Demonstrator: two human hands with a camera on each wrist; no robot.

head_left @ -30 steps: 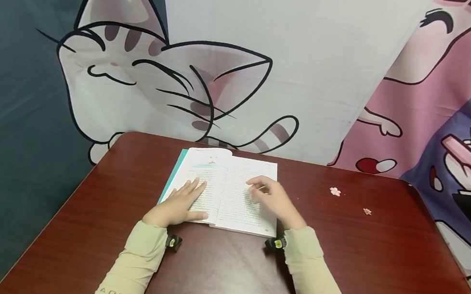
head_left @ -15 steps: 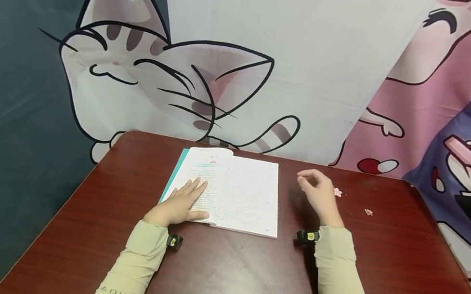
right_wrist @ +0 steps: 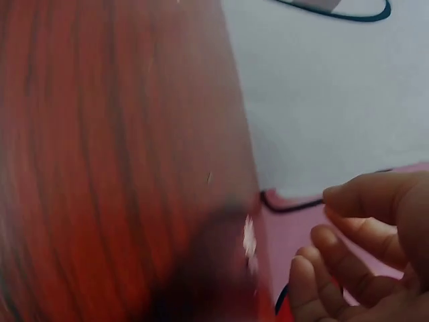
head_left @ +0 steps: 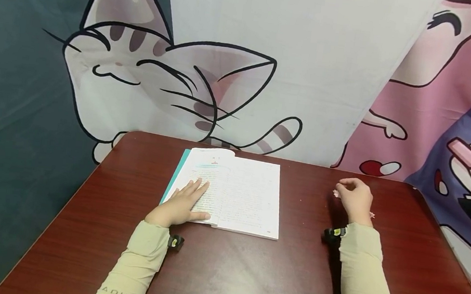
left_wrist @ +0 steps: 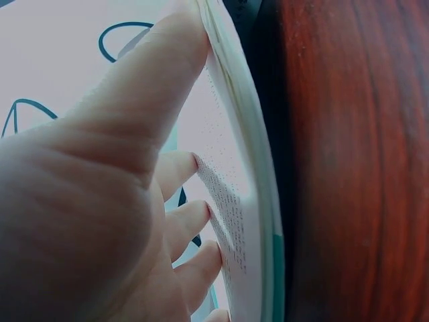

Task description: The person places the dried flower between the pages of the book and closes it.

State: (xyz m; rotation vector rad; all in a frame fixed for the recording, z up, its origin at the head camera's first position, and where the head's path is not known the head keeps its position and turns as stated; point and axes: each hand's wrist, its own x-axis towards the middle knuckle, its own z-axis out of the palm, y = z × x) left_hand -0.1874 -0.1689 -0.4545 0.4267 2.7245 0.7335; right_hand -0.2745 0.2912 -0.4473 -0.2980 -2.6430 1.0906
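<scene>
An open book with printed pages and a teal cover lies on the table. My left hand rests spread on its left page; in the left wrist view the thumb lies along the page's near edge and the fingertips touch the print. My right hand hovers over the table to the right, its fingers loosely bent with nothing visible between them. Just beyond its fingertips lies a small pale pink flower-shaped piece, also seen in the right wrist view. A second flower piece shows partly behind the wrist.
The reddish-brown wooden table ends at a cloth backdrop with cartoon animals. A black camera is strapped to each wrist. Tiny pale specks dot the tabletop between the book and my right hand.
My right hand has left the book's right page and moved rightward across the table to the nearer flower piece. My left hand has stayed on the left page.
</scene>
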